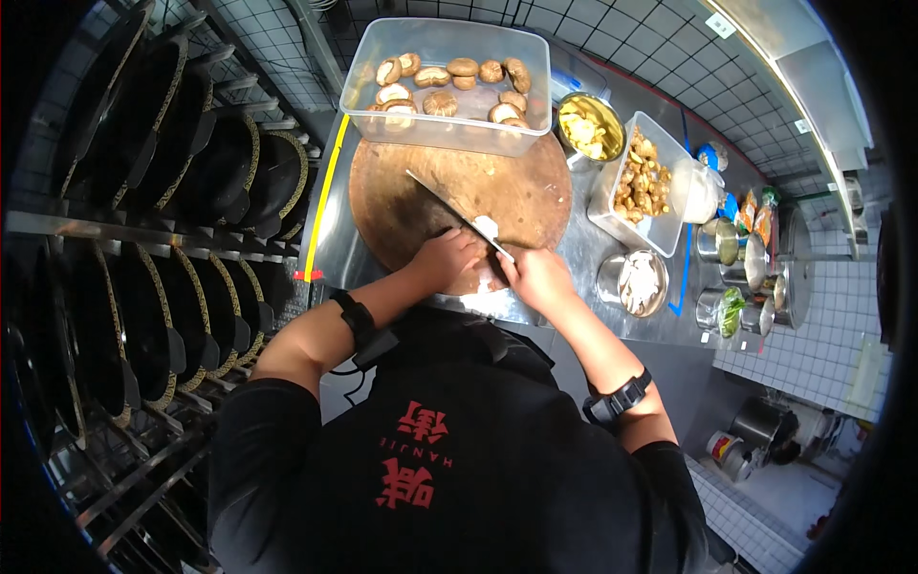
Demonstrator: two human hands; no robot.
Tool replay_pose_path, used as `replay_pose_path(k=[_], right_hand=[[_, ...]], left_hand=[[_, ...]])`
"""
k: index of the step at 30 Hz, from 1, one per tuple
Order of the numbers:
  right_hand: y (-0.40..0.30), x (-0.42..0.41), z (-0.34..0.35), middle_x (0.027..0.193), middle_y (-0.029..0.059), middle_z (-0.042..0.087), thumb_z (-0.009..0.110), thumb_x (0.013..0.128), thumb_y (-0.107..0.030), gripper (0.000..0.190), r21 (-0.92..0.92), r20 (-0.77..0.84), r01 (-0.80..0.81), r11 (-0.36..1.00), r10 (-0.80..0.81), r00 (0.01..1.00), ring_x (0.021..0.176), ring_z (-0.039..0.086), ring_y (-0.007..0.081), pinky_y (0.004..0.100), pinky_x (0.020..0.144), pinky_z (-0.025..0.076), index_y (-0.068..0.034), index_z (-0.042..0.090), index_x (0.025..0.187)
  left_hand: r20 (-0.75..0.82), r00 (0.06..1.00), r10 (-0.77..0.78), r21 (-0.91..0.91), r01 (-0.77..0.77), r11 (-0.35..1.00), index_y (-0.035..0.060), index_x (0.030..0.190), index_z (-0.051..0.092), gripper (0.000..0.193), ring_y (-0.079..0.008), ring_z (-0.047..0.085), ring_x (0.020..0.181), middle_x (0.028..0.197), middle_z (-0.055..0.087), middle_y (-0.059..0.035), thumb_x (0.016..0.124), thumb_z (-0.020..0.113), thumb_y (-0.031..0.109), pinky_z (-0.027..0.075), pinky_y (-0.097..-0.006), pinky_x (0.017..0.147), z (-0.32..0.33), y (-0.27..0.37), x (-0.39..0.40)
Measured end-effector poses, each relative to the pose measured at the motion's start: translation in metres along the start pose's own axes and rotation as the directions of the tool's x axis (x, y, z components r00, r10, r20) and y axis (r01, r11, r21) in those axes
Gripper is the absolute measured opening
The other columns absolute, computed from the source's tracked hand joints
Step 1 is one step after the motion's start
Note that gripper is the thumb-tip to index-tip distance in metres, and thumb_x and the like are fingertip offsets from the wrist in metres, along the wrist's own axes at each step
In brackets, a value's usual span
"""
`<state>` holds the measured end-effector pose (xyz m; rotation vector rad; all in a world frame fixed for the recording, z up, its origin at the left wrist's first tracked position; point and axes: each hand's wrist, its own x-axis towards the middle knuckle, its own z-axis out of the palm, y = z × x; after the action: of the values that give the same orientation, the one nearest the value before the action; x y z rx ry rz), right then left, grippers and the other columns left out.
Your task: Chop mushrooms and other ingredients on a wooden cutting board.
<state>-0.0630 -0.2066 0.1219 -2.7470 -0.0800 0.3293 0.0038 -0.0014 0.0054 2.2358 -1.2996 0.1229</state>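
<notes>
My right hand (539, 278) grips a kitchen knife (448, 204) at its near end, with the blade slanting away to the upper left over a round wooden chopping board (401, 208). Close against the blade's near side, my left hand (452, 257) lies on the board with its fingers curled. Whatever may be under those fingers is hidden. A pale piece, apparently of mushroom (485, 226), lies just beyond the blade. Behind the board is a clear plastic tub (448, 136) with several whole brown shiitake mushrooms (439, 103).
At right stand a metal pot (604, 283) of pale slices, a plastic tub (601, 204) of ginger root (640, 183) and a metal bowl (618, 147) of yellowish pieces. Smaller metal containers (716, 240) sit farther right on the steel table (344, 233). A rack (143, 233) of black pans fills the left.
</notes>
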Motion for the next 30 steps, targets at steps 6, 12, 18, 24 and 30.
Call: replay_pose_path(k=[6,12,18,24,30], right_hand=[[0.000,-0.029,-0.017,0.079,0.0186,0.071,0.061,0.098,-0.032,0.027,0.012,-0.025,0.004,1.000,-0.003,1.000,0.075,0.070,0.0401,0.0491,0.070,0.056,-0.017,0.075,0.116],[-0.004,-0.027,-0.014,0.078,0.0198,0.070,0.061,0.098,-0.032,0.027,-0.006,0.026,-0.015,1.000,0.015,1.000,0.076,0.070,0.0401,0.0491,0.069,0.056,-0.015,0.075,0.114],[0.008,-0.034,-0.015,0.076,0.0224,0.068,0.061,0.099,-0.035,0.030,0.055,0.036,-0.001,0.998,-0.001,0.999,0.074,0.069,0.0418,0.0494,0.067,0.055,-0.011,0.076,0.107],[-0.012,0.007,-0.017,0.070,0.0210,0.068,0.057,0.100,-0.040,0.038,0.026,0.108,-0.031,0.999,0.029,0.994,0.072,0.068,0.0430,0.0514,0.068,0.055,-0.009,0.076,0.092],[-0.003,-0.016,-0.018,0.076,0.0191,0.070,0.057,0.100,-0.040,0.031,0.085,-0.003,-0.011,0.996,0.011,1.000,0.076,0.069,0.0416,0.0496,0.071,0.056,-0.018,0.078,0.105]], left_hand=[[-0.208,0.971,0.114,0.034,-0.110,0.993,0.0099,0.103,0.070,0.019,-0.0247,0.062,0.090,0.097,0.068,-0.0031,0.087,0.068,0.021,0.053,-0.0352,0.079,0.006,-0.004,-0.004],[-0.084,0.993,0.086,0.044,-0.083,0.996,0.0092,0.102,0.071,0.020,-0.0224,0.063,0.090,0.095,0.067,-0.0014,0.089,0.064,0.022,0.052,-0.0348,0.080,0.002,-0.001,-0.003],[-0.142,0.979,0.144,0.109,-0.129,0.986,0.0077,0.096,0.070,0.014,-0.0242,0.062,0.089,0.094,0.066,-0.0041,0.088,0.065,0.019,0.052,-0.0344,0.079,0.004,-0.001,-0.004],[-0.147,0.985,0.088,0.042,-0.082,0.996,0.0060,0.096,0.068,0.014,-0.0258,0.062,0.089,0.096,0.066,-0.0062,0.087,0.068,0.016,0.054,-0.0346,0.074,0.001,0.000,-0.005],[-0.241,0.968,0.073,0.005,-0.074,0.997,0.0069,0.105,0.068,0.024,-0.0255,0.064,0.102,0.108,0.068,-0.0074,0.085,0.064,0.019,0.056,-0.0340,0.083,-0.003,-0.002,-0.009]])
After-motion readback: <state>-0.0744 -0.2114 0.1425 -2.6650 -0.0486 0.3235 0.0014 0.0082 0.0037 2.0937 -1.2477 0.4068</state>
